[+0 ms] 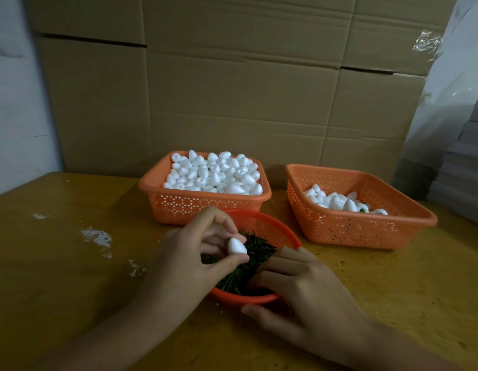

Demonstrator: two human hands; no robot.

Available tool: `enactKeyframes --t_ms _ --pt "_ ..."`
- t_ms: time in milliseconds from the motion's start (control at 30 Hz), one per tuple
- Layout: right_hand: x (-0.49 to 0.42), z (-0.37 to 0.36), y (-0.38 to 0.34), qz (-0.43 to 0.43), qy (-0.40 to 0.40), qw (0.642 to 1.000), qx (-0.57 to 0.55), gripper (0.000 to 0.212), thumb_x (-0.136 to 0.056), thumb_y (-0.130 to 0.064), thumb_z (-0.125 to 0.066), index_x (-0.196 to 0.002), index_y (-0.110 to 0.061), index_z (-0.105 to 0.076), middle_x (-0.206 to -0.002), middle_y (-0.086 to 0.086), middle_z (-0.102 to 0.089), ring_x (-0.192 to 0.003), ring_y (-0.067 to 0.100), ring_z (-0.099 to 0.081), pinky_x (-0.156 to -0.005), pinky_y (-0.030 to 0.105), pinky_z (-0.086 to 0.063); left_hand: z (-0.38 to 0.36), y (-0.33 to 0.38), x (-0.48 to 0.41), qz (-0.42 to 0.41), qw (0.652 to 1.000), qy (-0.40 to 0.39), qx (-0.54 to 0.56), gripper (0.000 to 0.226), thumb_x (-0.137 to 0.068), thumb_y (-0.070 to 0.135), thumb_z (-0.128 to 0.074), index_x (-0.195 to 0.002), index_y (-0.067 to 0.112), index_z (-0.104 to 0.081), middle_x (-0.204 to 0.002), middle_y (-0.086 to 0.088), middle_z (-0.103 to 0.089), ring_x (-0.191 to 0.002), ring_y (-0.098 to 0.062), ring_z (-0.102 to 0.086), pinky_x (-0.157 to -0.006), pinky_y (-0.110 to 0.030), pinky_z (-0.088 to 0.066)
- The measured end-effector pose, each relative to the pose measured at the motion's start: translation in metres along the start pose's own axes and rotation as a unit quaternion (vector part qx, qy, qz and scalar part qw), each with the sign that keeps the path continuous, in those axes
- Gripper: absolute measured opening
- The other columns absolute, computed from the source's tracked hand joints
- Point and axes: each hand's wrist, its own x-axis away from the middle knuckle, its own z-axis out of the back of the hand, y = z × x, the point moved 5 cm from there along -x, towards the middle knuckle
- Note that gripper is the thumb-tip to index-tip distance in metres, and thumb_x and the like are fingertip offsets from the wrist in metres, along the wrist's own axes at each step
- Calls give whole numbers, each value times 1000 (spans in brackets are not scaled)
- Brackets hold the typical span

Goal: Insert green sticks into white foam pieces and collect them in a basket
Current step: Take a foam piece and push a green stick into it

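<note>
1. Right hand (299,287): nearest, right of centre. Fingers bent over the near rim of the round basket, tips down among the green sticks; thumb lies outside, below the rim. Whether the tips pinch a stick cannot be told.
2. Left hand (184,261): left of the round basket, raised over its left edge. Thumb and fingertips pinch one foam piece.
3. Foam piece (237,246): white, egg-shaped, held above the sticks.
4. Round basket (248,299): orange, on the table, holding the green sticks (256,250) in a loose dark pile.
5. Table (72,277): yellow-brown wood, with white flecks (97,236) to the left.
6. Left square basket (200,207): orange, perforated, just beyond the round basket, with heaped foam pieces (213,172) up to its rim.
7. Right square basket (352,228): orange, perforated, far right, with a small batch of foam pieces (336,200) at its bottom; a bit of green shows among them.
8. Cardboard boxes (232,89): stacked, forming the far backdrop.
</note>
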Motion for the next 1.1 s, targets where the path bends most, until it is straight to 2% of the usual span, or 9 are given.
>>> enactKeyframes --t_ms 133,233,500,667,800,967,1100 --pt "1 -1 -2 -7 27 1000 7 40 -101 -64 -55 -104 -30 -75 -97 -17 -68 -92 7 -60 -77 33 -49 1 -4 -1 1 1000 -11 13 37 -79 15 -89 -101 30 -63 -104 17 -77 -95 -4 -76 -78 -21 -62" --pt "3 -1 -2 -11 45 999 12 37 -100 -62 -59 -103 -29 -75 -95 -16 -68 -89 8 -61 -74 34 -50 0 -6 -1 -4 1000 10 18 36 -80 11 -88 -103 25 -64 -106 17 -76 -101 -5 -74 -82 -21 -61" --pt "-1 -2 0 3 4 1000 6 39 -104 -66 -49 -109 -36 -74 -102 -17 -66 -96 8 -57 -78 36 -49 2 -10 2 3 998 49 40 41 -83 6 -84 -103 29 -58 -108 15 -77 -107 -11 -74 -90 -36 -59" --pt "1 -3 2 7 15 1000 2 37 -103 -64 -53 -106 -33 -74 -100 -15 -67 -96 11 -60 -78 38 -50 3 -10 3 8 993 74 88 40 -80 1 -84 -101 27 -62 -108 12 -79 -107 -7 -75 -92 -27 -61" --pt "0 -4 4 16 24 1000 -8 36 -103 -61 -57 -105 -31 -75 -100 -13 -68 -95 13 -60 -78 39 -50 5 -7 4 -14 991 85 103 38 -79 1 -84 -105 22 -65 -110 13 -79 -105 -8 -76 -87 -23 -61" --pt "1 -5 5 23 33 999 -10 34 -103 -60 -57 -104 -31 -74 -99 -14 -68 -94 12 -60 -78 38 -49 4 -8 3 -38 992 69 102 35 -78 1 -85 -104 16 -67 -110 9 -80 -107 -11 -76 -90 -28 -62" --pt "0 -6 5 25 34 999 -10 34 -103 -60 -57 -104 -31 -74 -99 -13 -68 -94 12 -60 -78 38 -49 4 -9 3 -44 992 69 101 27 -76 11 -86 -99 18 -72 -110 11 -80 -106 -12 -76 -89 -28 -62"
